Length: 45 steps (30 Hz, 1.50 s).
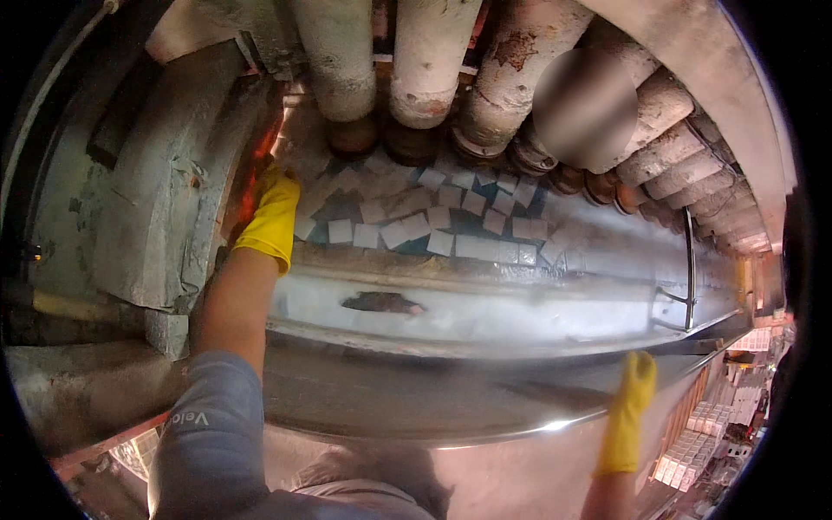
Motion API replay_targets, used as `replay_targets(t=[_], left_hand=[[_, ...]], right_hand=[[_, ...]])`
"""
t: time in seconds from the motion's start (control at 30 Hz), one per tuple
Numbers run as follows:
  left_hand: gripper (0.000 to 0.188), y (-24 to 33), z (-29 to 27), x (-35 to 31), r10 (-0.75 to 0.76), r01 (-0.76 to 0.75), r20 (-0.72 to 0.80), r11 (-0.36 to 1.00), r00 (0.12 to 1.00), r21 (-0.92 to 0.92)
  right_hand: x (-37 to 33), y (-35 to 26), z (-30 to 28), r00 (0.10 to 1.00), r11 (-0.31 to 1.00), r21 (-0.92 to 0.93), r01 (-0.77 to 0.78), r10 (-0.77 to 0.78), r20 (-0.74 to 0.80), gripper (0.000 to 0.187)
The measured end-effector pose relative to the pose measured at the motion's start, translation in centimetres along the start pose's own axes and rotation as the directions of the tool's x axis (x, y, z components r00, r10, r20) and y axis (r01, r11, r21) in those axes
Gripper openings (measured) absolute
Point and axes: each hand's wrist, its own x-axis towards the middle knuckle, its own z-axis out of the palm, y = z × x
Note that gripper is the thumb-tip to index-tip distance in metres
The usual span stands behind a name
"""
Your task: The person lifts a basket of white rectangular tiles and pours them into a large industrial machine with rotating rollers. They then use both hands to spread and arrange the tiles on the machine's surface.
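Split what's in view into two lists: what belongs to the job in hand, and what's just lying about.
Likely part of the job:
- left gloved hand
- right gloved hand
- orange-red strip beside the left
- pale square pieces

Apparently just about:
- thick pale cylinders
- stacked whitish items, lower right

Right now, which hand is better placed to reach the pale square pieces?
Left, I'd judge: the gloved left hand appears beside the left end of the pale square pieces. The right hand looks farther off, near the front rim, with the pale ledge between.
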Motion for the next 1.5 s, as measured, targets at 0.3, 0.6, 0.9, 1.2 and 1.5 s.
replay_targets(t=[0.3,0.6,0.9,1.2,1.5], left_hand=[[0.065,6.1,-4.1,7.1,0.188,-0.170,0.519,0.982,0.834,-0.083],[0.062,6.2,-0.9,9.0,0.176,-0.142,0.678,0.984,0.714,-0.106],[0.052,9.2,-12.0,4.8,0.185,-0.325,0.757,0.945,0.627,0.038],[0.051,13.0,-28.8,3.4,0.355,-0.387,0.885,0.894,0.301,-0.227],[0.041,8.5,-28.3,3.9,0.312,-0.223,0.773,0.949,0.552,-0.223]], right_hand=[[1.5,-3.3,0.1,1.000,0.989,-0.147,-0.023,0.022,-0.007,0.048],[3.5,-5.0,1.4,0.998,0.976,-0.210,-0.062,0.057,-0.030,0.052],[5.0,-7.4,2.3,0.998,0.927,-0.371,-0.056,0.056,-0.011,0.059],[5.4,-13.6,2.3,0.994,0.927,-0.363,-0.094,0.107,0.016,0.059],[8.3,-15.0,4.4,0.995,0.899,-0.428,-0.096,0.096,-0.022,0.056]])
